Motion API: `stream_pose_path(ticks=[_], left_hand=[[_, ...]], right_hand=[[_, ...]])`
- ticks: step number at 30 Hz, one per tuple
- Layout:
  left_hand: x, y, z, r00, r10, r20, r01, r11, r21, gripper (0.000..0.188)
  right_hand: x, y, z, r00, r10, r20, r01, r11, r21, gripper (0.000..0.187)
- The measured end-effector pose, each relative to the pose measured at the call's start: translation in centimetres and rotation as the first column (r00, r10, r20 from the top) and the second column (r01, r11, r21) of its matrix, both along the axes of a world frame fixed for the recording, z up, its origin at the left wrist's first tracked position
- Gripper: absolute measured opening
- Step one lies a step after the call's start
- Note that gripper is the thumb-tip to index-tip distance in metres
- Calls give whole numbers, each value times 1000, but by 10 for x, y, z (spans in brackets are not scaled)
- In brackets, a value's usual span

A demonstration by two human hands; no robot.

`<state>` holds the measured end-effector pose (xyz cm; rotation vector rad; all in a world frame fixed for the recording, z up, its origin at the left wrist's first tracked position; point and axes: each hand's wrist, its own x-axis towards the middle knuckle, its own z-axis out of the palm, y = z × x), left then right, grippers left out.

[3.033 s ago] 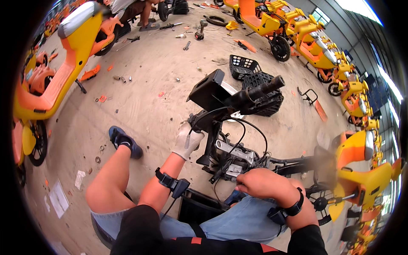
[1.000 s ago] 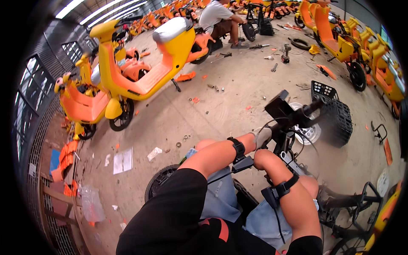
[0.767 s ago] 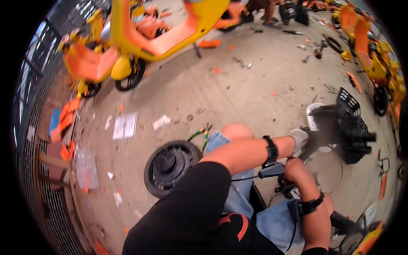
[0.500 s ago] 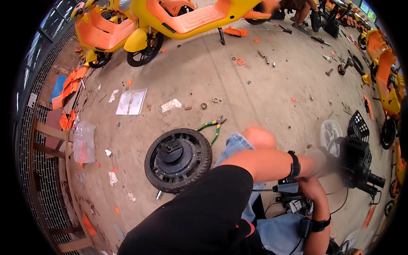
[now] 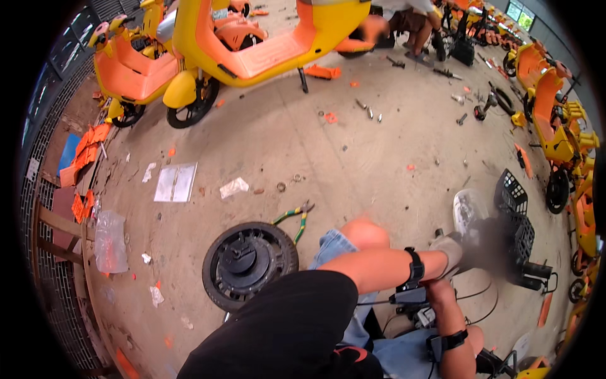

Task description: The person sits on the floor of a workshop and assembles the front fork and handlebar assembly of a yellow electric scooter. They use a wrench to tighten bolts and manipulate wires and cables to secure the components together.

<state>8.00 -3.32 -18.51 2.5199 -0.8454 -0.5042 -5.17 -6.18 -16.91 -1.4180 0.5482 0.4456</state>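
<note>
My left hand (image 5: 451, 251), in a greyish-white glove, reaches across to the right beside a dark, smeared patch that hides its fingers. A small dark end of something (image 5: 439, 234) shows at the glove. My right hand (image 5: 440, 292) comes up from below and sits under the left wrist, its fingers hidden. Close to the wrists are a grey box-like device (image 5: 409, 295) with a cable and a small metal-and-black part (image 5: 424, 316). A black wheel with a tyre (image 5: 249, 265) lies flat on the floor to the left, with green-and-yellow-handled pliers (image 5: 302, 218) beside it.
Beyond my hands are a clear plastic tub (image 5: 468, 208) and a black basket (image 5: 511, 192). Yellow-and-orange scooters (image 5: 265, 57) stand ahead and along the right (image 5: 552, 120). Another person (image 5: 416, 31) crouches at the back. Loose metal parts, a silvery sheet (image 5: 175, 183) and orange scraps litter the floor.
The view has shifted, so the floor things sit lower and farther left. My gloved left hand shows more sharply; both hands stay close together near the tub.
</note>
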Motion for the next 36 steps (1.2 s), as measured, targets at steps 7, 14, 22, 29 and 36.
stream_pose_path(ticks=[7,14,22,29,36], left_hand=[[-2,14,2,998,-8,-68,11,999,43,26],[5,16,12,993,14,-121,-7,998,61,26],[16,30,22,971,115,-209,-100,992,82,26],[12,33,30,955,186,-230,-175,982,64,26],[-9,47,78,894,354,-276,-381,923,-49,27]], right_hand=[[21,12,-18,973,-230,-30,225,906,359,37],[30,26,-14,936,-342,-83,338,810,480,32],[49,33,-9,940,-265,-216,340,789,511,25],[55,35,-17,930,-298,-216,368,745,556,26],[67,38,-15,923,-275,-271,373,818,439,14]])
